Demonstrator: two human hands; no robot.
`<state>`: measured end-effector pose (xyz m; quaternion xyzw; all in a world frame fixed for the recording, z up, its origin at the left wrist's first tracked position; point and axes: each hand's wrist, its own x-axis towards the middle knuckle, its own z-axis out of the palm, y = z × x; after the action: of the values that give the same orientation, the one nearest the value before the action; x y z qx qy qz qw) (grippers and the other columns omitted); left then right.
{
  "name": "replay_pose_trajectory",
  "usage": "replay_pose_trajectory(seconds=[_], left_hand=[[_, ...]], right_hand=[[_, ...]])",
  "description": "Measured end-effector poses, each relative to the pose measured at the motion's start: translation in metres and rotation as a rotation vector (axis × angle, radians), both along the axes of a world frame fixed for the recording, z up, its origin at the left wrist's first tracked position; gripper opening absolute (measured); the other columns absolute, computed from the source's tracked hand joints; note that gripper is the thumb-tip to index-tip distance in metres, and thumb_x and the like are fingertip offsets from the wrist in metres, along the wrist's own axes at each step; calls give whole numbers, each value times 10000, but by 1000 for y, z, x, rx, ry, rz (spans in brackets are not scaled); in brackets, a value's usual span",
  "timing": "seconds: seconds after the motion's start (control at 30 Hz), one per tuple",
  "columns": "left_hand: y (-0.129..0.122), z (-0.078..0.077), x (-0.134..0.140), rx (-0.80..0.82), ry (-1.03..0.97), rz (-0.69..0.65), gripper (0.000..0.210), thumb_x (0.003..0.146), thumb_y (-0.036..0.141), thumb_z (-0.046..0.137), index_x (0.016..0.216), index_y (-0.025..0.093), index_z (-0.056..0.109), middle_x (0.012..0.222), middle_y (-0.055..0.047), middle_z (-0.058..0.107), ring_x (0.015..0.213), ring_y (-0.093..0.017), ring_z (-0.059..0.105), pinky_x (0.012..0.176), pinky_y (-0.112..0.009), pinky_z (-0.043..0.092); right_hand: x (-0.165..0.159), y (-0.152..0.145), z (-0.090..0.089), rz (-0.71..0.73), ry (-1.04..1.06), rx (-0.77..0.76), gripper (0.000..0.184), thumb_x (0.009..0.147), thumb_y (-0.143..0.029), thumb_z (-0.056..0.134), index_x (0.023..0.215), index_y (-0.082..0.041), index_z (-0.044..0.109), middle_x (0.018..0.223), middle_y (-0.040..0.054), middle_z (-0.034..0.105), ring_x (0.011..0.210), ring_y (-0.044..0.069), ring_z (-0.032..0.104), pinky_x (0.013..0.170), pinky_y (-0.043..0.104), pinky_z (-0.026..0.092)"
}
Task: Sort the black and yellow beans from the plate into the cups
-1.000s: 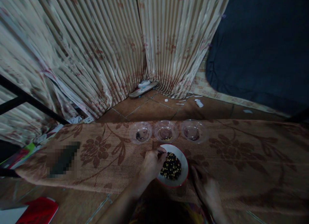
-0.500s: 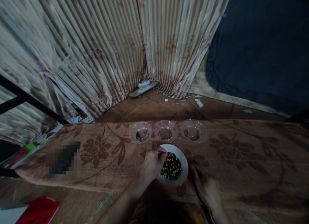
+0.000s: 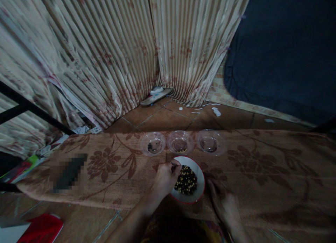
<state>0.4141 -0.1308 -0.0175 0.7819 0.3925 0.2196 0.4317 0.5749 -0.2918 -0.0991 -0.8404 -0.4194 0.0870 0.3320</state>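
A white bowl with a red rim [image 3: 201, 180] stands on the cloth in front of me. It holds a heap of mixed black and yellow beans or seeds [image 3: 187, 180]. My left hand [image 3: 166, 176] is over the bowl's left rim, thumb and fingers pinched together; whatever lies between the fingertips is too small to make out. Beside the bowl on the right, my right hand [image 3: 224, 199] rests on the cloth with its fingers stretched out, holding nothing visible. Behind the bowl is a row of clear plastic cups: the left cup [image 3: 153, 144] has dark bits, the middle cup [image 3: 180, 142] yellow ones, the right cup [image 3: 211, 142] a few dark reddish ones.
A brown flowered cloth [image 3: 262, 190] covers the low table. On its left lies a blurred-out item [image 3: 69, 173]. Striped curtains [image 3: 118, 54] hang behind, with a skateboard-like board [image 3: 156, 97] and white scraps on the tiled floor. Dark blue fabric [image 3: 283, 54] hangs at right.
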Motion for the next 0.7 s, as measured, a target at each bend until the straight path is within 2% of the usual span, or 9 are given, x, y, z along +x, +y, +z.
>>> replay_pose_trajectory(seconds=[0.23,0.43,0.7], left_hand=[[2,-1,-3,-16,-12,24,197,872,303,519,825,194,676,694,7,685,636,-126,637,584,-186,459],[9,6,-4,-25,-126,61,168,844,301,553,801,185,667,727,-6,681,634,-129,625,574,-193,464],[47,20,5,42,-206,124,171,829,301,570,812,169,678,654,-9,671,582,-140,626,529,-204,455]], right_hand=[[-1,0,0,-1,18,12,419,937,-496,375,1008,-233,693,1052,58,721,901,217,698,735,297,526],[-1,0,-2,-3,6,-4,417,938,-488,373,1001,-232,697,1037,63,727,890,221,703,724,293,532],[0,-1,-4,5,-3,8,415,938,-490,365,1008,-238,688,1007,52,733,844,211,714,687,282,543]])
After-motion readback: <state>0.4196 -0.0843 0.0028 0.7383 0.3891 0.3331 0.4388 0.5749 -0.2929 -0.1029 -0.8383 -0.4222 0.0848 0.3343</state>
